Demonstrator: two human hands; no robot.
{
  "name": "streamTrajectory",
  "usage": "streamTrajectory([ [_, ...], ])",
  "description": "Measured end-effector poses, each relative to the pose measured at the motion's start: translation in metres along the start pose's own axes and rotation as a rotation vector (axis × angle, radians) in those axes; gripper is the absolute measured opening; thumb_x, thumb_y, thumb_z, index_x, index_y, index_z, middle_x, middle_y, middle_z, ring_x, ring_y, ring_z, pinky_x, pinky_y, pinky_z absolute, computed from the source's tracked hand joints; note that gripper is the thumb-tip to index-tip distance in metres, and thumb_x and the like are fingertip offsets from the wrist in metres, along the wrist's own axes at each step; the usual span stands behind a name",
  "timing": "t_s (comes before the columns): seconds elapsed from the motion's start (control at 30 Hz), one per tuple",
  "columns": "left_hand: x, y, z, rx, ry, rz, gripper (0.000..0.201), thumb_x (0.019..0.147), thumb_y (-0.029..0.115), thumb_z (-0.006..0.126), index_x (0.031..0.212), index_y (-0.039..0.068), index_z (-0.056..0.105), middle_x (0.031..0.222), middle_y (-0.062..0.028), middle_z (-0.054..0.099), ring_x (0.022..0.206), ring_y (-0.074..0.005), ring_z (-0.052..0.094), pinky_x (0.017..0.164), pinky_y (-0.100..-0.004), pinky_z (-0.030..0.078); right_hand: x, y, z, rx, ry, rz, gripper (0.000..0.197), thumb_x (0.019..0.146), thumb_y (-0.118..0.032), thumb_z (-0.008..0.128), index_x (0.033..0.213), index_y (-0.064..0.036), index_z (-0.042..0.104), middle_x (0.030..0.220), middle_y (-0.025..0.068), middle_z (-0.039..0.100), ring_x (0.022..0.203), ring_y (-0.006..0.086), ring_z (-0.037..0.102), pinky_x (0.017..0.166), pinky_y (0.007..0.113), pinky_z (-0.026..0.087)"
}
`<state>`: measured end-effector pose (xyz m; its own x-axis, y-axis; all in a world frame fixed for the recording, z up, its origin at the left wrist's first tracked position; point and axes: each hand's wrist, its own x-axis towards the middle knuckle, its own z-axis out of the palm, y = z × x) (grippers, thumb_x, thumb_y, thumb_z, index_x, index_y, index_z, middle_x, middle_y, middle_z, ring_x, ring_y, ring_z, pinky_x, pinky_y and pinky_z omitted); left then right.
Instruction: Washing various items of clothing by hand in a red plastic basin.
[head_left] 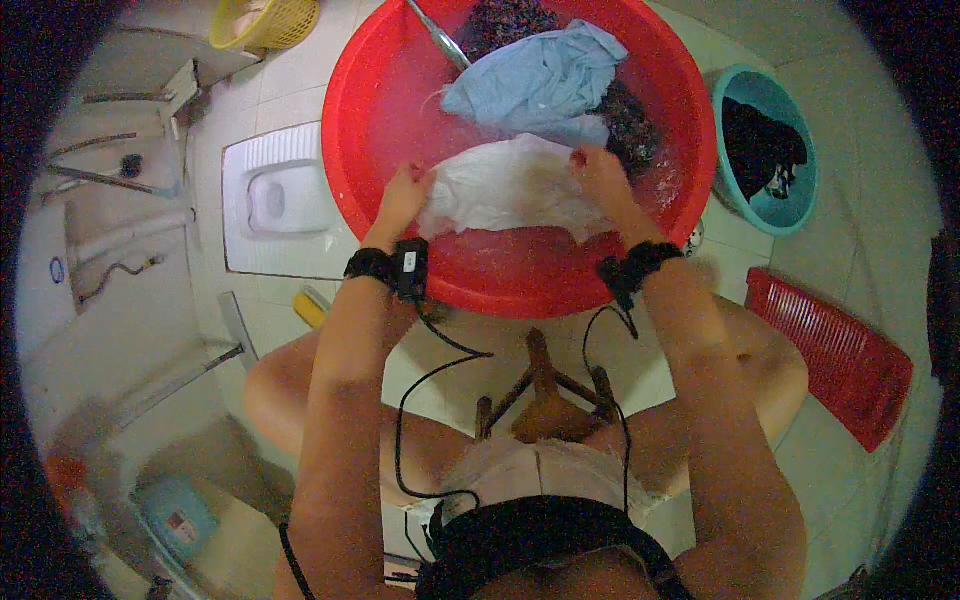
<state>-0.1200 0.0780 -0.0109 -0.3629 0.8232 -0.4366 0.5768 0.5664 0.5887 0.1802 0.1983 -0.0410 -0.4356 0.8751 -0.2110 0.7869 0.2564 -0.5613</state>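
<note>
A white cloth (510, 185) is stretched out between my two hands over the near part of a large red basin (345, 150). My left hand (405, 200) is closed on its left end. At the right, the fingers of my right hand (600, 178) pinch its upper edge. Just beyond lies a light blue cloth (540, 82), resting on dark patterned fabric (630, 125) in cloudy water. A shiny metal tube (438, 35) slants into the basin from the far edge; the blue cloth hides its lower end.
Right of the basin stands a teal tub (790, 212) with black clothes, and nearer a red ribbed plastic panel (830, 360). A squat toilet (270, 205) is at the left, a yellow basket (285, 25) at far left. Black cables run from both wrist straps (645, 265).
</note>
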Motion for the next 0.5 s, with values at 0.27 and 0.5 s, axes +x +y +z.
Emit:
streamTrajectory([
  [0.27, -0.024, -0.013, 0.100, 0.409, -0.135, 0.514, 0.053, 0.069, 0.029, 0.066, 0.115, 0.014, 0.045, 0.119, -0.0157, 0.042, 0.113, -0.0361, 0.037, 0.089, -0.0438, 0.035, -0.070, 0.052, 0.080, -0.549, -0.010, -0.215, 0.044, 0.070, -0.028, 0.061, 0.107, -0.0072, 0.050, 0.110, 0.0171, 0.047, 0.094, 0.0361, 0.050, 0.078, 0.044, 0.043],
  [0.5, -0.030, 0.010, 0.115, 0.672, -0.033, 0.132, 0.070, 0.064, 0.032, 0.069, 0.120, 0.008, 0.035, 0.113, -0.0149, 0.046, 0.111, -0.0303, 0.041, 0.090, -0.0480, 0.034, -0.047, 0.008, 0.011, -0.189, 0.029, 0.186, 0.044, 0.069, -0.027, 0.064, 0.104, -0.0058, 0.049, 0.101, 0.0155, 0.049, 0.092, 0.0338, 0.051, 0.080, 0.042, 0.042],
])
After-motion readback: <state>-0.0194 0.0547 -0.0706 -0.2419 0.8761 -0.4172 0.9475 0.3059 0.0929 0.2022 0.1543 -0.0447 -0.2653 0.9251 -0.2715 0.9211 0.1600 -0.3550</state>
